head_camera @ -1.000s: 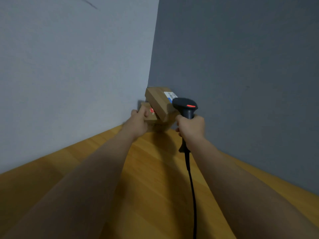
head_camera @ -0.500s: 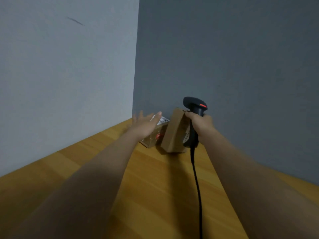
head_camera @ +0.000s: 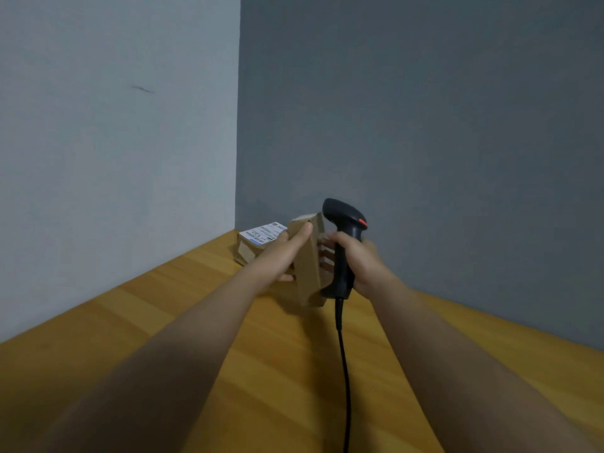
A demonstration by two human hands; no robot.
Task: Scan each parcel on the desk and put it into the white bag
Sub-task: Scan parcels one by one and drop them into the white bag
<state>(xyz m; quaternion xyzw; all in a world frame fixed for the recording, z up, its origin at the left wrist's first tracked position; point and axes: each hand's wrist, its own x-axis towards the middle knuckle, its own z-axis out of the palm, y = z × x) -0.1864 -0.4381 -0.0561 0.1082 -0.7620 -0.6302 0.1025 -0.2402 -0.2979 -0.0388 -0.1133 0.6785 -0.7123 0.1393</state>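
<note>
Both hands' grip [head_camera: 284, 256] [head_camera: 356, 259] flanks upright parcel [head_camera: 309, 273].

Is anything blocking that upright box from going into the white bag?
No white bag is in view, so that path cannot be judged. The left hand already grips the upright box; nothing sits between them.

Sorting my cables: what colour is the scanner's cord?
Black, like the scanner itself; the cord shows best in the head view.
</note>
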